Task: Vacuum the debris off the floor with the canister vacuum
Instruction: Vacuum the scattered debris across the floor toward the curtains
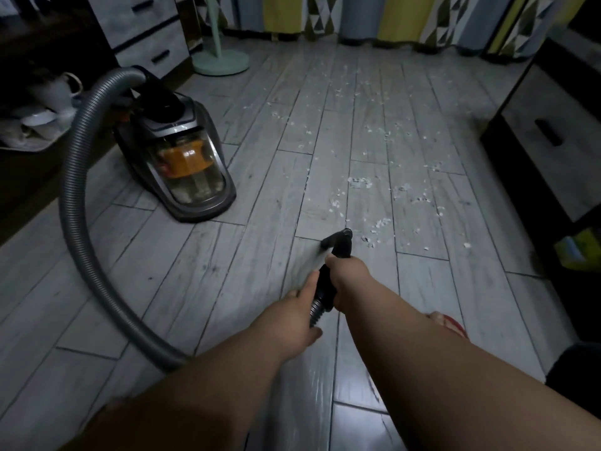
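Note:
A grey canister vacuum (182,157) with an orange dust bin stands on the floor at the left. Its ribbed grey hose (74,196) loops from the top of the canister down and round to my hands. My right hand (348,275) grips the black handle (327,284) of the hose. My left hand (294,317) holds the ribbed hose end just behind the handle. The black nozzle tip (340,239) points at the floor next to white debris (380,222). More white crumbs (357,182) lie scattered over the grey planks ahead.
A drawer cabinet (549,141) lines the right side and a drawer unit (143,30) stands at the back left. A mint green round stand base (221,61) sits by patterned curtains (390,17). White crockery (48,105) lies far left. My foot in a red slipper (450,323) shows lower right.

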`<state>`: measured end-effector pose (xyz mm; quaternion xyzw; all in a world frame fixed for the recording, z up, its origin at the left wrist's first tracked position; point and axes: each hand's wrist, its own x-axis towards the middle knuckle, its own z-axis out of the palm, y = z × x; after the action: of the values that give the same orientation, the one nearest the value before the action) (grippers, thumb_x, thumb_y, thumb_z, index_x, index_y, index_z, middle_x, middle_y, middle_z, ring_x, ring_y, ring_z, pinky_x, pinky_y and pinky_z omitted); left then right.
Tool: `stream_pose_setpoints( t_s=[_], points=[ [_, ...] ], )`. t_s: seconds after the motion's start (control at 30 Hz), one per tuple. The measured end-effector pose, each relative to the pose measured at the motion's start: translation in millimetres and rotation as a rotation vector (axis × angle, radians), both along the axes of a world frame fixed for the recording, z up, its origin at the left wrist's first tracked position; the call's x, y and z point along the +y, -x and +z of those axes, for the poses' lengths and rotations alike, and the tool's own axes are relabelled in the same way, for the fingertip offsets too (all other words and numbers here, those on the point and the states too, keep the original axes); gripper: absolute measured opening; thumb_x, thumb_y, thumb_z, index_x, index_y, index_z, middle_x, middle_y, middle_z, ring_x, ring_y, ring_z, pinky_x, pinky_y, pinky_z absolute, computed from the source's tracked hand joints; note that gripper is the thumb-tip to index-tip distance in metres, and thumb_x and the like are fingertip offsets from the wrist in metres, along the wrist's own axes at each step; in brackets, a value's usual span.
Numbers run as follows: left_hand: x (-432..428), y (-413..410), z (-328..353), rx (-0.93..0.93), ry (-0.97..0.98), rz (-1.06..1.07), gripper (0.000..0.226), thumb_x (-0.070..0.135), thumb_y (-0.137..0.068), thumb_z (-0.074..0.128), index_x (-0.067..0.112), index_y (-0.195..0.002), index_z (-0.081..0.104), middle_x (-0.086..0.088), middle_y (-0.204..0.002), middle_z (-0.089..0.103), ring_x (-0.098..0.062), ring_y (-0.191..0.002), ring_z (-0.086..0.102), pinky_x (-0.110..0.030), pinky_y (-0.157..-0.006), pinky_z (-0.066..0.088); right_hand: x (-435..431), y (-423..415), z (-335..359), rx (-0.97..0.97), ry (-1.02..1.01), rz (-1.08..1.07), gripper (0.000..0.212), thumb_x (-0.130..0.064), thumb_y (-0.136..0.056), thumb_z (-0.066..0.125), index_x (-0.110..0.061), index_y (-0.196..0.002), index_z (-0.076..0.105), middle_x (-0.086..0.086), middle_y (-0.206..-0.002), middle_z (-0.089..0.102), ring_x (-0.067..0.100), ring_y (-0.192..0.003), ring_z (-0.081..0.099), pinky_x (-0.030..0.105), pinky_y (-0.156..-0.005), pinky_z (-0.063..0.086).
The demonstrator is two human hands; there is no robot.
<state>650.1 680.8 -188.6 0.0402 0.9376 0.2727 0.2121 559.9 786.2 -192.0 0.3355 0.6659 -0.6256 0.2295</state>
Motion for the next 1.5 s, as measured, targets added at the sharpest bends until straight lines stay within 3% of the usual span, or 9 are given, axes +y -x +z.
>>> stream_pose_setpoints(
  t_s=[0.13,0.27,0.43,0.6,0.77,0.93,1.03,1.27,1.5],
  points=[
    [17.8,-5.5,1.9,-0.001,-0.015,0.011,0.095,0.029,-0.089,0.058,0.044,-0.143,-0.018,-0.008,-0.133,0.049,-0.023,-0.105,0.058,-0.040,-0.093,0.050,12.3,-6.8,0.2,0.029,-0.016,0.035,0.035,-0.029,-0.095,0.053,-0.016,-0.128,0.049,0.014,-0.113,0.059,0.036,-0.095,0.059,0.038,-0.055,0.048],
    [35.8,-10.6,7.0,-0.020,0.011,0.052,0.095,0.030,-0.091,0.055,0.038,-0.144,-0.023,-0.007,-0.141,0.043,-0.023,-0.112,0.055,-0.040,-0.097,0.047,22.9,-12.6,-4.3,0.167,-0.101,0.089,0.041,-0.028,-0.094,0.050,-0.016,-0.133,0.046,0.012,-0.114,0.058,0.032,-0.096,0.057,0.044,-0.084,0.051],
    [41.5,-6.5,19.5,-0.048,0.003,0.061,0.093,0.029,-0.091,0.054,0.035,-0.146,-0.021,-0.008,-0.137,0.047,-0.024,-0.110,0.057,-0.039,-0.096,0.048,30.3,-14.3,-3.9,0.218,0.075,0.041,0.045,-0.039,-0.096,0.049,-0.025,-0.138,0.041,0.008,-0.117,0.057,0.030,-0.098,0.060,0.046,-0.086,0.053],
    [30.2,-15.6,26.4,-0.099,-0.030,0.031,0.088,0.027,-0.091,0.052,0.039,-0.146,-0.015,-0.010,-0.124,0.054,-0.025,-0.099,0.059,-0.040,-0.090,0.050,35.3,-11.9,-8.2,0.120,0.272,-0.057,0.042,-0.036,-0.094,0.054,-0.018,-0.131,0.045,0.013,-0.113,0.061,0.031,-0.091,0.065,0.038,-0.063,0.055],
    [19.8,-24.2,23.3,-0.150,-0.040,0.008,0.090,0.027,-0.090,0.053,0.038,-0.147,-0.016,-0.009,-0.128,0.054,-0.026,-0.103,0.059,-0.037,-0.091,0.048,34.2,-19.4,-15.1,0.104,0.320,-0.092,0.032,-0.030,-0.094,0.055,-0.012,-0.120,0.050,0.011,-0.093,0.062,0.026,-0.069,0.063,0.032,-0.054,0.053],
    [24.0,-28.8,21.0,-0.170,-0.061,-0.030,0.088,0.027,-0.090,0.053,0.038,-0.147,-0.014,-0.009,-0.131,0.051,-0.025,-0.104,0.057,-0.035,-0.091,0.047,44.3,-19.9,-16.4,0.069,0.386,-0.147,0.043,-0.037,-0.092,0.060,-0.010,-0.124,0.049,0.013,-0.096,0.058,0.024,-0.063,0.061,0.034,-0.056,0.055],
    [29.4,-31.1,18.6,-0.174,-0.064,-0.035,0.087,0.028,-0.091,0.054,0.037,-0.148,-0.012,-0.010,-0.131,0.051,-0.025,-0.106,0.057,-0.036,-0.092,0.047,53.8,-12.5,-19.6,0.090,0.437,-0.169,0.047,-0.036,-0.095,0.057,-0.003,-0.126,0.047,0.014,-0.079,0.056,0.023,-0.062,0.056,0.035,-0.062,0.053],
    [32.9,-29.6,12.2,-0.181,-0.095,-0.012,0.088,0.028,-0.090,0.056,0.040,-0.147,-0.010,-0.008,-0.131,0.051,-0.024,-0.105,0.057,-0.036,-0.092,0.047,62.1,3.5,-24.7,0.051,0.426,-0.098,0.029,-0.015,-0.091,0.059,-0.009,-0.118,0.048,0.010,-0.067,0.054,0.019,-0.053,0.052,0.026,-0.048,0.050],
    [38.2,-18.7,6.8,-0.170,-0.064,-0.019,0.093,0.024,-0.090,0.056,0.040,-0.146,-0.016,-0.010,-0.126,0.053,-0.024,-0.100,0.058,-0.033,-0.086,0.047,60.3,17.0,-32.8,0.044,0.360,-0.148,0.014,-0.013,-0.090,0.057,-0.002,-0.098,0.054,0.010,-0.061,0.054,0.019,-0.049,0.050,0.026,-0.047,0.049]
  ],
)
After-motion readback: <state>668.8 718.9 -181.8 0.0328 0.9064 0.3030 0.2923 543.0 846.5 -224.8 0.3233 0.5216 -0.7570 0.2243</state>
